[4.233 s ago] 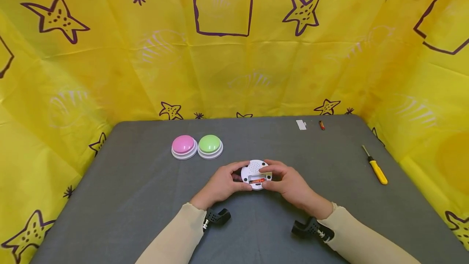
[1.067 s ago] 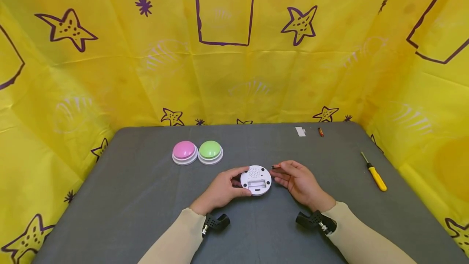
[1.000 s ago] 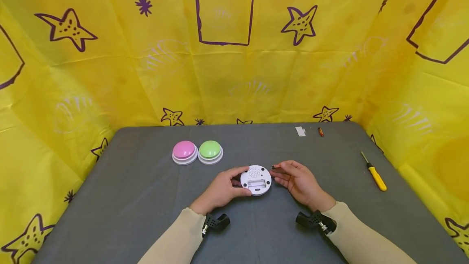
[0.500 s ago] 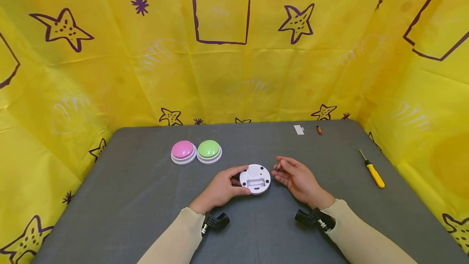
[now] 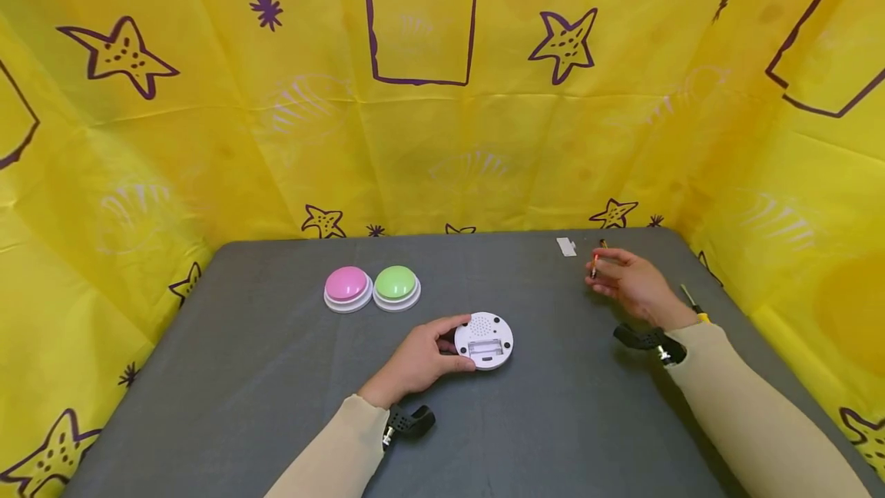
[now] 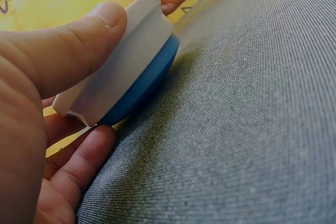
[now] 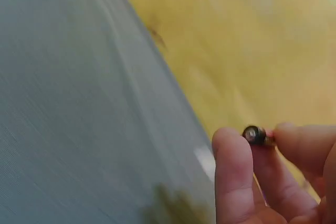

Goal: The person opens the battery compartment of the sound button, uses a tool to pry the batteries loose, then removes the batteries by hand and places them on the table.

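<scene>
My left hand (image 5: pixel 420 356) grips the edge of a round white answer buzzer (image 5: pixel 484 327), which lies upside down with its open battery compartment facing up; no battery shows inside. In the left wrist view, the buzzer's blue dome (image 6: pixel 144 90) faces the cloth. Off to the right, my right hand (image 5: pixel 638 284) pinches a small battery (image 5: pixel 594 266) between thumb and fingers, above the table. One metal end of that battery (image 7: pixel 253 135) shows in the right wrist view. Just beyond those fingers lies another battery (image 5: pixel 604 244), partly hidden.
A pink buzzer (image 5: pixel 347 286) and a green buzzer (image 5: pixel 396 286) stand side by side at the back left. Near the back edge lies a white battery cover (image 5: pixel 566 247). A yellow-handled screwdriver (image 5: pixel 691 300) is partly hidden behind the right wrist. Grey cloth (image 5: pixel 242 375) covers the table.
The battery first lay in the buzzer's compartment and was then taken out by my right hand. That hand has since moved right and back with it. The left hand keeps holding the buzzer.
</scene>
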Action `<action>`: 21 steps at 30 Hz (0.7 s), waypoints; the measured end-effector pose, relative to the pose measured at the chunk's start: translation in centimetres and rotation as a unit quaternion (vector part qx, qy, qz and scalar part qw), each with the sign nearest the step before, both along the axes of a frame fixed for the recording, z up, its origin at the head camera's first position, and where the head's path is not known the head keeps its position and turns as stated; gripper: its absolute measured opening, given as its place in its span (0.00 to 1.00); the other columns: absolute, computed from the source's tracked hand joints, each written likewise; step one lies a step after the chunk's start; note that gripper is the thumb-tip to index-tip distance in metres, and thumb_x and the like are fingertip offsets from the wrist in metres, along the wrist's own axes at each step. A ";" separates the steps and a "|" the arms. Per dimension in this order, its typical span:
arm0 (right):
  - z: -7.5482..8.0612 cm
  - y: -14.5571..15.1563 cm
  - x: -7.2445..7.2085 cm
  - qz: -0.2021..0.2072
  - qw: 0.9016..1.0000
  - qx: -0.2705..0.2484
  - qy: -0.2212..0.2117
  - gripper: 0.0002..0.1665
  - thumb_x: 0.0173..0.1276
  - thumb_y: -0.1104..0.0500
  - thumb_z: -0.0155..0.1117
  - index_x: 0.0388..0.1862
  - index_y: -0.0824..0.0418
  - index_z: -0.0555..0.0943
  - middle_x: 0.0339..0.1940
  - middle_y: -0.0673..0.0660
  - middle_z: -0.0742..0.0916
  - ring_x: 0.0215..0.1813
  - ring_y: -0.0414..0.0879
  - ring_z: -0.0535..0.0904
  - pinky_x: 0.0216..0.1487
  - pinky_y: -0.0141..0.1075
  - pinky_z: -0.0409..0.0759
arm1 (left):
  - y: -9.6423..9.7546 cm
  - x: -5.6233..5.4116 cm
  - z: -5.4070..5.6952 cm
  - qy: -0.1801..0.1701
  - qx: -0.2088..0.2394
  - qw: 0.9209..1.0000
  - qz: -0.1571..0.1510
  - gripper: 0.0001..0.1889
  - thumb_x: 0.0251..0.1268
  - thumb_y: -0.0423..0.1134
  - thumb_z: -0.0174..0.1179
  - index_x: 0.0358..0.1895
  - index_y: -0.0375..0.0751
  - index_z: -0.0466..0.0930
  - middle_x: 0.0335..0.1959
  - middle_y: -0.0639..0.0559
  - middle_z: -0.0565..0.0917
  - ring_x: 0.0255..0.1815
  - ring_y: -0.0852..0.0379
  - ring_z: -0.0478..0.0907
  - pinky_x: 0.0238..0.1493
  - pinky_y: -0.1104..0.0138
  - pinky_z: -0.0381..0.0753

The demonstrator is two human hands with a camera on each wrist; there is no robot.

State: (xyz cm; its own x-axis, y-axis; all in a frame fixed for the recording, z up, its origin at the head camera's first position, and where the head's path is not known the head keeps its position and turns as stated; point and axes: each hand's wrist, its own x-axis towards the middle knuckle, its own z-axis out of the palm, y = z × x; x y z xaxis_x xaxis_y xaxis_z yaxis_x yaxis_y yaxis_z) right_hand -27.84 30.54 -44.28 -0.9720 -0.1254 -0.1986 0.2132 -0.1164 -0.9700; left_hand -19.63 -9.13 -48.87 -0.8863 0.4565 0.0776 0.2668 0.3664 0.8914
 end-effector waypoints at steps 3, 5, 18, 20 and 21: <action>1.0 3.3 -1.9 -0.026 0.999 0.018 -0.009 0.17 0.76 0.62 0.59 0.61 0.60 0.73 0.43 0.54 0.86 0.45 0.49 0.85 0.48 0.37 0.83 | 0.1 0.0 0.0 -0.001 0.003 1.000 0.001 0.39 0.52 0.45 0.78 0.69 0.46 0.74 0.50 0.55 0.81 0.40 0.61 0.81 0.43 0.68 0.80; 1.5 5.1 -2.8 -0.039 0.999 0.025 -0.021 0.16 0.76 0.63 0.58 0.60 0.60 0.73 0.41 0.52 0.87 0.45 0.47 0.85 0.51 0.37 0.82 | 0.2 -0.1 -0.1 0.000 0.006 1.000 -0.001 0.39 0.52 0.45 0.78 0.69 0.47 0.74 0.50 0.55 0.81 0.40 0.61 0.81 0.43 0.68 0.80; 0.1 7.7 -7.0 -0.006 0.977 0.211 -0.021 0.35 0.80 0.62 0.51 0.78 0.73 0.52 0.58 0.62 0.73 0.43 0.39 0.81 0.54 0.37 0.80 | -0.1 0.0 -0.2 -0.007 0.009 1.000 -0.001 0.38 0.52 0.44 0.78 0.69 0.46 0.74 0.52 0.55 0.80 0.42 0.62 0.81 0.44 0.68 0.80; -0.1 7.7 -7.4 0.000 0.970 0.243 -0.014 0.34 0.80 0.62 0.52 0.77 0.75 0.54 0.57 0.64 0.74 0.42 0.40 0.81 0.52 0.36 0.81 | -0.2 0.0 -0.2 -0.007 0.010 1.000 -0.001 0.38 0.52 0.44 0.78 0.69 0.46 0.74 0.52 0.55 0.80 0.42 0.62 0.81 0.44 0.68 0.80; -0.2 7.7 -7.6 0.002 0.965 0.261 -0.011 0.34 0.80 0.62 0.52 0.76 0.75 0.55 0.55 0.63 0.75 0.41 0.40 0.81 0.50 0.35 0.82 | -0.2 0.1 -0.1 -0.007 0.011 1.000 -0.001 0.38 0.52 0.43 0.78 0.69 0.46 0.74 0.52 0.55 0.80 0.42 0.62 0.82 0.44 0.68 0.80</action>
State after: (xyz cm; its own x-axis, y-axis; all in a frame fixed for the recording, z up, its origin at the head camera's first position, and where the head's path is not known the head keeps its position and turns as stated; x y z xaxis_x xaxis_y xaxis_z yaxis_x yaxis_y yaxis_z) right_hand -35.45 38.26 -44.43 -0.9665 -0.0060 -0.2566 0.2344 0.3870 -0.8918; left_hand -19.58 -9.29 -48.99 -0.8867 0.4561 0.0758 0.2556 0.3470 0.9024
